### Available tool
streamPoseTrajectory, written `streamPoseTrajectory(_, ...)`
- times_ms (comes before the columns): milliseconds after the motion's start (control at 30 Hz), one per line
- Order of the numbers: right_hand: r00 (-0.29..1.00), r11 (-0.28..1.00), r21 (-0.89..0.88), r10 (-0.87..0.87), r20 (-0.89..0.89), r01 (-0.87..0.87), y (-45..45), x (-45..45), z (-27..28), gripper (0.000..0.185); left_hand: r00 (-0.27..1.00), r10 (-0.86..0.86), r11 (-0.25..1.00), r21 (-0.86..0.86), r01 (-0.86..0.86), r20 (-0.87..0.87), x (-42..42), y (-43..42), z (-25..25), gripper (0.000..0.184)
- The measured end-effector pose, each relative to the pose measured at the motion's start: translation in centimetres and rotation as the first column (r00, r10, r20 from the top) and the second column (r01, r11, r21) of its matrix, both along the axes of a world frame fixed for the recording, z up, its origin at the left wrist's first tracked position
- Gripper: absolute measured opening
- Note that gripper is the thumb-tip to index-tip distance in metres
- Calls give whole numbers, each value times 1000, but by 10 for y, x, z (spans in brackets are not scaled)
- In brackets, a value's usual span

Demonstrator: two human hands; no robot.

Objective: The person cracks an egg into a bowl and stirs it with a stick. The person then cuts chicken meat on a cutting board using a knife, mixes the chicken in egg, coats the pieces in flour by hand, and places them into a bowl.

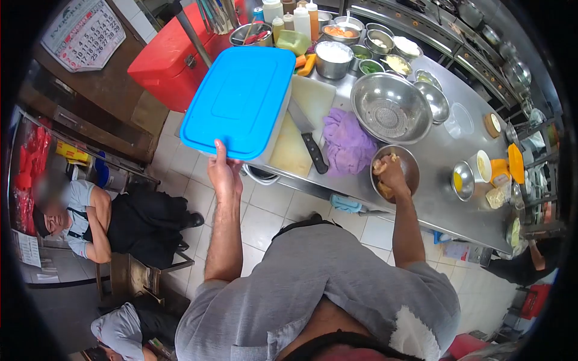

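My left hand [225, 175] grips the near edge of a clear plastic food container with a blue lid [241, 99], thumb on top and the fingers hidden beneath. The container is over the left end of the counter, overlapping the cutting board [316, 93]. My right hand [393, 174] reaches into a steel mixing bowl [413, 163], its fingers curled around pale, yellowish pieces that look like raw chicken [382, 163]. Between my hands, a black-handled knife [314, 152] lies on the board beside a crumpled purple cloth [348, 141].
A large perforated colander [391, 108] stands behind the mixing bowl. Several ingredient bowls and sauce bottles [302, 21] line the counter's far side. A red cooler [159, 63] is at the left. One person [144, 222] sits on the left with arms folded; others are lower left and far right.
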State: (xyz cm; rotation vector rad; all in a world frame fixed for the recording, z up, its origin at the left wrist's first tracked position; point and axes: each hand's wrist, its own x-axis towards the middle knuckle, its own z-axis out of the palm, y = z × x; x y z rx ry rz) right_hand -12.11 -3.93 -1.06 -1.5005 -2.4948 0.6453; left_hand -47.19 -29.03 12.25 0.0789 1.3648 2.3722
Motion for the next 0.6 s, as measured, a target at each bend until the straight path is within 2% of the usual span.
streamPoseTrajectory(67, 999, 999, -3, 42, 5, -42, 1, 5, -5, 39, 996, -72, 995, -65, 76, 54, 8, -7, 4, 29)
streamPoseTrajectory(100, 999, 999, -31, 31, -33, -32, -3, 6, 6, 41, 1000, 19, 993, -114, -22, -25, 4, -16, -6, 31)
streamPoseTrajectory(133, 997, 998, -65, 21, -69, -25, -7, 4, 9, 44, 999, 37, 991, -129, -39, -19, 1, -21, -6, 31)
streamPoseTrajectory(200, 999, 996, -91, -4, -32, 1, -11, 5, 3, 48, 984, 75, 990, -106, -93, -159, -4, -33, -2, 28)
streamPoseTrajectory(233, 996, 994, -106, -48, -70, 40, -11, 4, 4, 48, 994, 26, 993, -110, -38, -108, -4, -33, 4, 25)
streamPoseTrajectory(267, 990, 990, -120, -94, -109, 81, -12, 2, 6, 48, 994, 44, 992, -116, -55, -99, -4, -32, 6, 25)
streamPoseTrajectory(333, 994, 994, -95, -65, -84, 57, -14, -2, 13, 46, 997, -64, 995, -76, 61, -39, -4, -29, 7, 27)
streamPoseTrajectory(367, 993, 989, -134, -75, -87, 63, -12, -2, 13, 45, 998, -62, 996, -58, 60, -30, -4, -27, 8, 36)
streamPoseTrajectory(400, 992, 983, -171, -88, -90, 72, -12, -3, 15, 44, 998, -59, 997, -61, 57, -27, -3, -25, 10, 36)
streamPoseTrajectory(433, 994, 991, -101, -94, -51, 88, -18, -7, 22, 40, 999, -47, 996, -70, 46, -11, -2, -24, 12, 36)
streamPoseTrajectory(533, 996, 996, -42, -83, -45, 81, -17, -7, 15, 35, 998, -51, 991, -119, 55, 38, 3, -25, 29, 36)
streamPoseTrajectory(600, 995, 995, -27, -95, -26, 94, -19, -11, 16, 30, 990, -117, 982, -138, 126, 74, 10, -25, 40, 49)
